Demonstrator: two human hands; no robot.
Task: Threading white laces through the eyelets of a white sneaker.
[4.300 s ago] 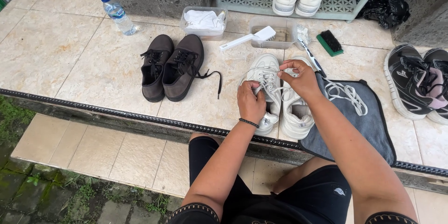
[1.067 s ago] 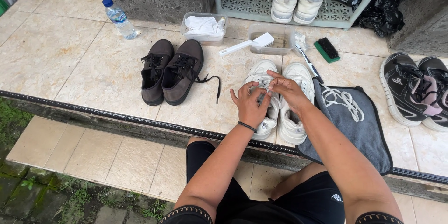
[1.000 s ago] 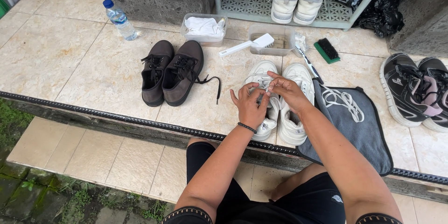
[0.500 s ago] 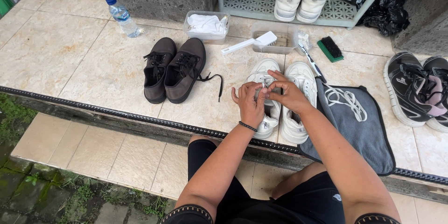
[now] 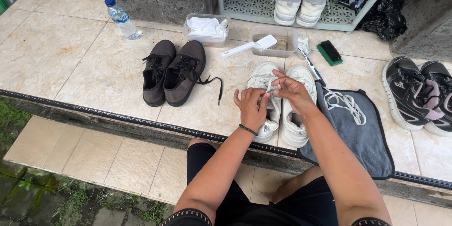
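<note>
A pair of white sneakers stands on the tiled ledge in front of me, the left one point(image 5: 260, 78) under my hands and the right one point(image 5: 298, 127) beside it. My left hand point(image 5: 251, 108) and my right hand point(image 5: 290, 90) meet above the left sneaker, both pinching its white shoelace point(image 5: 270, 86). A loose white lace point(image 5: 346, 103) lies on a grey cloth point(image 5: 362, 136) to the right of the sneakers.
A brown pair of shoes point(image 5: 172, 71) stands to the left. Behind are a water bottle point(image 5: 121, 18), two clear tubs point(image 5: 206, 28), a white brush point(image 5: 249, 46), a toothbrush point(image 5: 310, 66) and a green-backed brush point(image 5: 329, 52). Black sneakers point(image 5: 414, 92) sit at right, white ones point(image 5: 299, 0) on a rack.
My hands have shifted slightly on the left white sneaker and now pull its lace up between the fingers; four seconds ago they were lower and further right over the pair.
</note>
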